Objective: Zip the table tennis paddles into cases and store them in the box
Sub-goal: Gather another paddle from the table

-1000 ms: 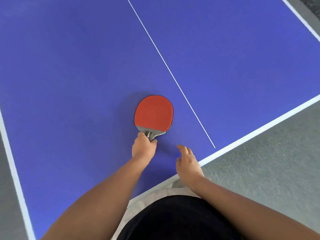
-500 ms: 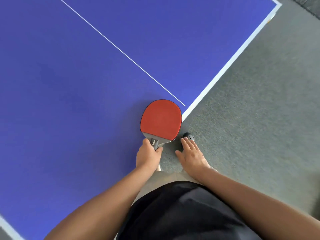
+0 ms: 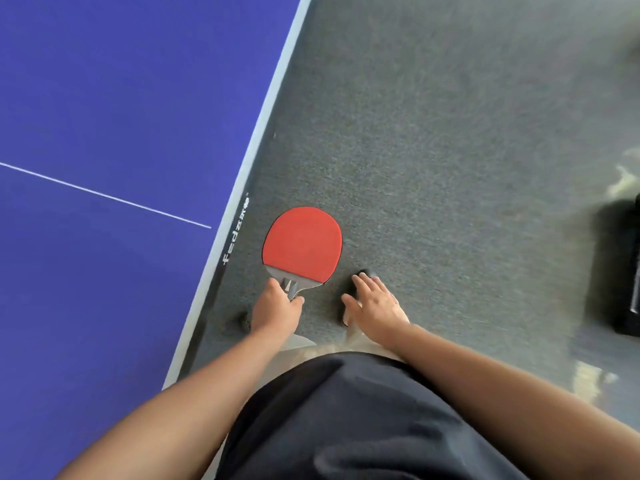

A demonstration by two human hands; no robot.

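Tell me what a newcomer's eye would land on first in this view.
The red paddle stands out first, held by its handle in the left hand over the grey carpet, just off the table's edge. Next comes the big blue table filling the left side, with a thin white line across it. The right hand hangs open and empty beside the paddle.

Red-faced paddle [image 3: 303, 244], held above carpet

paddle [image 3: 302, 244]: smooth matt red rubber face
table [image 3: 104, 98]: smooth matt blue top
floor [image 3: 433, 150]: rough grey carpet
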